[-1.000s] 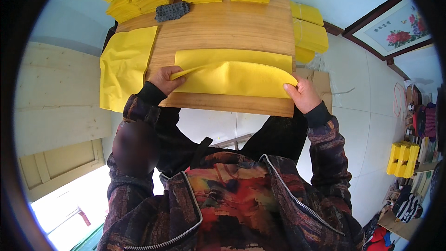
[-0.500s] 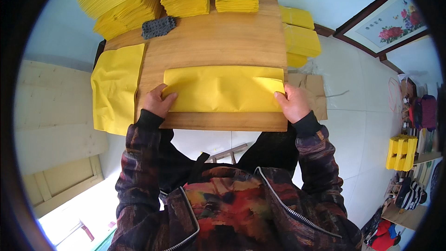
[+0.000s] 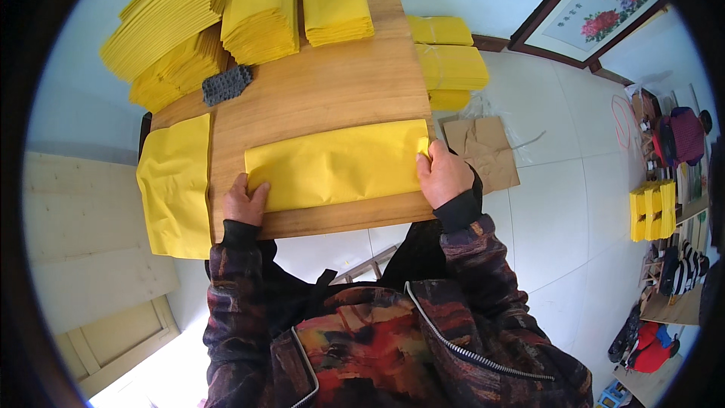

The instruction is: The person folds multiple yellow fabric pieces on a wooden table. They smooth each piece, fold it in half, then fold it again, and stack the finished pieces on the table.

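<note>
Nearest me, the person's two hands, both on one yellow strip (image 3: 340, 166), laid crosswise along the near edge of the bench (image 3: 340, 83). Left hand (image 3: 245, 200): at the strip's near left corner, thumb over the material; can't tell if it pinches or just presses. Right hand (image 3: 445, 172): pinching the right end between thumb and fingers, small flap poking up there.

Progress, my read: strip looks doubled over lengthwise, so the main fold seems made; shallow creases and that flap are left to flatten.

Left of it, a wider yellow sheet (image 3: 177, 189), rumpled, spread flat, hanging past the near edge; looks unfolded.

Farther back, a dark grey knobbly item (image 3: 226, 85), then neat yellow piles: left stack (image 3: 166, 23), middle stack (image 3: 260, 7), right stack (image 3: 337, 0). Likely finished pieces, judging by the tidy layers.

Beyond the right edge: tied yellow bundles (image 3: 451, 66). Framed flower picture (image 3: 596, 7) farther off.
</note>
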`<state>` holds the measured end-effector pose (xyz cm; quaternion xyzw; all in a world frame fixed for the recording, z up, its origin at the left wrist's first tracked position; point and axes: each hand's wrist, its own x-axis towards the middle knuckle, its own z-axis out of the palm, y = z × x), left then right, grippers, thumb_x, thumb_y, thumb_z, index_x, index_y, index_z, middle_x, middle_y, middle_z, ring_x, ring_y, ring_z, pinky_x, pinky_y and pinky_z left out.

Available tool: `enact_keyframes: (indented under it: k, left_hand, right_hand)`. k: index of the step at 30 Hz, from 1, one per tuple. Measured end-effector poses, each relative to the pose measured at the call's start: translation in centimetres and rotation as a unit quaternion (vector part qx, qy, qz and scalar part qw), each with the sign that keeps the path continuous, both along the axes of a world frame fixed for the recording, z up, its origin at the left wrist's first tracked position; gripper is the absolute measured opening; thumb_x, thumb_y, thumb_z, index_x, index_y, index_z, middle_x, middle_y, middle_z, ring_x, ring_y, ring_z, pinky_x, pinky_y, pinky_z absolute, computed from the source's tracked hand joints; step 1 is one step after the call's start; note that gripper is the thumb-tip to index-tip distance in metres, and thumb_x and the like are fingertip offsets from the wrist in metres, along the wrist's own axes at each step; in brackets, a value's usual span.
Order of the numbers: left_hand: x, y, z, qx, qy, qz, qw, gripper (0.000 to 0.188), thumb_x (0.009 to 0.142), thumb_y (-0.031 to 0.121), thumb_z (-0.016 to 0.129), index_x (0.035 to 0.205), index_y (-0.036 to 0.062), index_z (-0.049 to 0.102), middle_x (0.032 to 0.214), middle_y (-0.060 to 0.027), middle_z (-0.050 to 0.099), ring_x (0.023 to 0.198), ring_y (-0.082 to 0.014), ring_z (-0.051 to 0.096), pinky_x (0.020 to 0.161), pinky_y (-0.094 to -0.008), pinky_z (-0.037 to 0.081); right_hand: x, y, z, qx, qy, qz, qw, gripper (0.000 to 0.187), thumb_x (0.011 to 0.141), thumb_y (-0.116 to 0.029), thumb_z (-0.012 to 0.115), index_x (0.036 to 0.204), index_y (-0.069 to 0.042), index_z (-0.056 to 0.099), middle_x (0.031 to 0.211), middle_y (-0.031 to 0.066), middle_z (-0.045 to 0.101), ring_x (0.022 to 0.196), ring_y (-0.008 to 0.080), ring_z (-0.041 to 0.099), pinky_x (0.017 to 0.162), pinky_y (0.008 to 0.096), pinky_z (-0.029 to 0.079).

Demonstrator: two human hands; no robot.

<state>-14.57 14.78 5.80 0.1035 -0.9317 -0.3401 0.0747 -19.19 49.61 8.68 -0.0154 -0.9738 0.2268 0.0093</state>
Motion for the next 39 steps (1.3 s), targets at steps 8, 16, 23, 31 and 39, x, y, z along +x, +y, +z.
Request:
enact_keyframes:
  k: [8,16,23,31,39]
  left_hand:
    - [0.0,0.3,0.1,-0.026,0.028,0.002,0.999,0.032,0.078,0.022,0.071,0.097,0.0003,0.056,0.083,-0.0227,0.064,0.080,-0.0402,0.062,0.067,-0.0413,0.050]
    - [0.1,0.2,-0.8,-0.053,0.044,0.010,0.998,0.040,0.077,0.023,0.071,0.105,0.0013,0.053,0.090,-0.0238,0.064,0.085,-0.0410,0.062,0.071,-0.0435,0.049]
    - [-0.3,-0.3,-1.2,-0.041,0.027,-0.002,0.999,0.042,0.077,0.023,0.072,0.108,0.0017,0.052,0.090,-0.0242,0.064,0.086,-0.0412,0.061,0.071,-0.0437,0.049]
    - [-0.2,-0.2,-1.0,-0.070,0.049,-0.011,0.996,0.042,0.077,0.024,0.071,0.107,0.0015,0.053,0.090,-0.0248,0.064,0.086,-0.0417,0.062,0.071,-0.0445,0.050]
    - [0.1,0.1,-1.8,-0.009,0.072,0.023,0.997,0.046,0.077,0.020,0.072,0.115,0.0051,0.051,0.089,-0.0201,0.066,0.080,-0.0374,0.064,0.067,-0.0424,0.050]
  right_hand:
    - [0.1,0.5,-1.1,0.022,0.012,-0.033,0.999,0.026,0.090,-0.032,0.056,0.085,-0.006,0.051,0.066,0.0164,0.061,0.063,0.0387,0.060,0.056,0.0488,0.045]
    - [2.4,-3.2,0.4,-0.072,0.229,0.166,0.957,0.031,0.081,-0.021,0.068,0.104,-0.005,0.055,0.105,0.0154,0.057,0.101,0.0354,0.054,0.084,0.0460,0.042]
    - [2.5,-7.5,-3.1,0.001,0.173,0.272,0.947,0.054,0.080,-0.031,0.069,0.122,-0.005,0.050,0.132,0.0099,0.042,0.131,0.0277,0.033,0.108,0.0514,0.026]
    - [1.3,-6.3,-3.5,0.003,0.172,0.264,0.949,0.053,0.078,-0.030,0.071,0.120,-0.005,0.051,0.129,0.0090,0.046,0.128,0.0270,0.039,0.105,0.0493,0.030]
    - [1.1,-6.2,-3.2,0.007,0.178,0.255,0.951,0.050,0.076,-0.024,0.072,0.118,-0.004,0.055,0.131,0.0092,0.048,0.126,0.0269,0.042,0.103,0.0485,0.032]
